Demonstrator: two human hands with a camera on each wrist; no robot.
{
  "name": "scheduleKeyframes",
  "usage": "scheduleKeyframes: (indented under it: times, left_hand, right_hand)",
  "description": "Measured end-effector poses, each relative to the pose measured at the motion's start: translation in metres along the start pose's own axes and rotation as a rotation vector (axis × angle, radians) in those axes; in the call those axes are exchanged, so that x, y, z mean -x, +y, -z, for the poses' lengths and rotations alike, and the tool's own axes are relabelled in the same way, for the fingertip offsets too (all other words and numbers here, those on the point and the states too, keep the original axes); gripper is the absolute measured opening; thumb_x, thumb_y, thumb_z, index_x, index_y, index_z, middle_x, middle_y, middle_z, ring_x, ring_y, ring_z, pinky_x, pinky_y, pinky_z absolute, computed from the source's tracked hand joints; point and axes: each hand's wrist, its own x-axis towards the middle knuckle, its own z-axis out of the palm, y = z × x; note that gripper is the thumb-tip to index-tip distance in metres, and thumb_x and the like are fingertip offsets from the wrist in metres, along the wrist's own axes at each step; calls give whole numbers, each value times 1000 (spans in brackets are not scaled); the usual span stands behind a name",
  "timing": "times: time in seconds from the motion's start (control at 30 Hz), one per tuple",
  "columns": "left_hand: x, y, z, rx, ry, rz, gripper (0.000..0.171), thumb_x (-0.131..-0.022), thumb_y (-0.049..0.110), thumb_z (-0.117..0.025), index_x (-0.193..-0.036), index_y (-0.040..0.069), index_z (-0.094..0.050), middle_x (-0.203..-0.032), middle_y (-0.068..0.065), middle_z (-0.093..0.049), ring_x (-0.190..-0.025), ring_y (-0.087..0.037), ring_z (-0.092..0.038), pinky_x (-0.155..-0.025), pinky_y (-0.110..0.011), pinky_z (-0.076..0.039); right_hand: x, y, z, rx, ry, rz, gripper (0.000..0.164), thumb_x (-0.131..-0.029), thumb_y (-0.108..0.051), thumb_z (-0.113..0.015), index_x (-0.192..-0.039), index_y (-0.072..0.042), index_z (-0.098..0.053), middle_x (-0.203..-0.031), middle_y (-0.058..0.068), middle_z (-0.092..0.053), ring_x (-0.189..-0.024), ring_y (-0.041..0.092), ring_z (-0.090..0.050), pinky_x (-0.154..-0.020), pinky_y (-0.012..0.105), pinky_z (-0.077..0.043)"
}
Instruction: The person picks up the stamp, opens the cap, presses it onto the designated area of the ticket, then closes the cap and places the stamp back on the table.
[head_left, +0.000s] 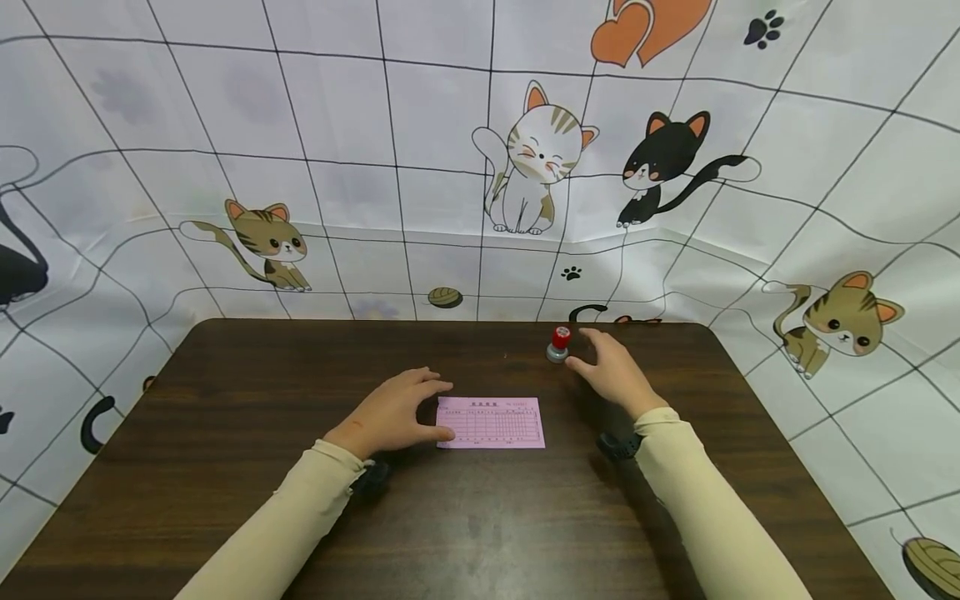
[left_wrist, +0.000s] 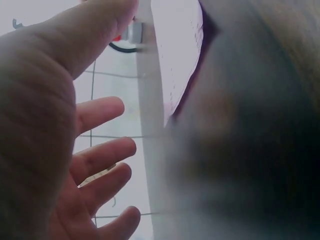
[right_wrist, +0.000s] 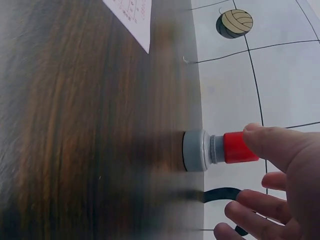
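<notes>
L hand [head_left: 401, 410] nr pink slip [head_left: 491, 423], R hand [head_left: 613, 372] nr red/grey stamp [head_left: 558, 344], both spread apart

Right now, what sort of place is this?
Probably a small staged desk setup indoors: a dark wood-grain table, creased cat-print backdrop around it, and a pink printed form with a red-topped stamp-like object.

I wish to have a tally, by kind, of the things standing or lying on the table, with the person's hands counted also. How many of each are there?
Stamp: 1
Pink form: 1
Hands (left hand, right hand): 2
Total: 4
</notes>
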Motion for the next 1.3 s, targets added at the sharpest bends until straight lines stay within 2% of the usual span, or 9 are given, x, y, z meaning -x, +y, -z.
scheduleKeyframes:
  times: [0.27, 0.57, 0.9, 1.3]
  left_hand:
    - [-3, 6, -7, 10, -13, 18, 82, -80, 61, -81, -147, 20, -60, -153, -8, -52, -142, -32, -48, -117, -54, -38]
    - [-7, 6, -12, -2, -7, 3, 84, -79, 61, -82, -147, 17, -60, -148, -8, -56, -134, -31, -54, -112, -52, -44]
    - [-10, 3, -18, -53, -8, 9, 87, -79, 64, -81, -148, 14, -59, -148, -7, -56, -135, -30, -53, -112, -50, -44]
    - [-13, 4, -17, -73, 9, -6, 82, -80, 62, -82, -142, 11, -65, -142, -8, -59, -129, -29, -55, -110, -48, -46]
  right_hand:
    - [-11, -6, -7, -62, 30, 3, 67, -102, -24, -67, -156, 0, -38, -148, 28, -51, -134, 45, -52, -111, 60, -41]
    - [-23, -7, -17, -64, 39, -3, 62, -102, -20, -67, -155, 0, -41, -146, 26, -52, -132, 43, -55, -110, 57, -44]
    - [-29, -7, -22, -23, 82, 19, 54, -102, -19, -67, -150, 1, -49, -136, 25, -58, -125, 40, -58, -106, 56, -46]
    - [-32, -10, -26, -27, 119, 17, 46, -103, -16, -64, -145, 2, -55, -131, 23, -62, -118, 37, -61, -104, 54, -48]
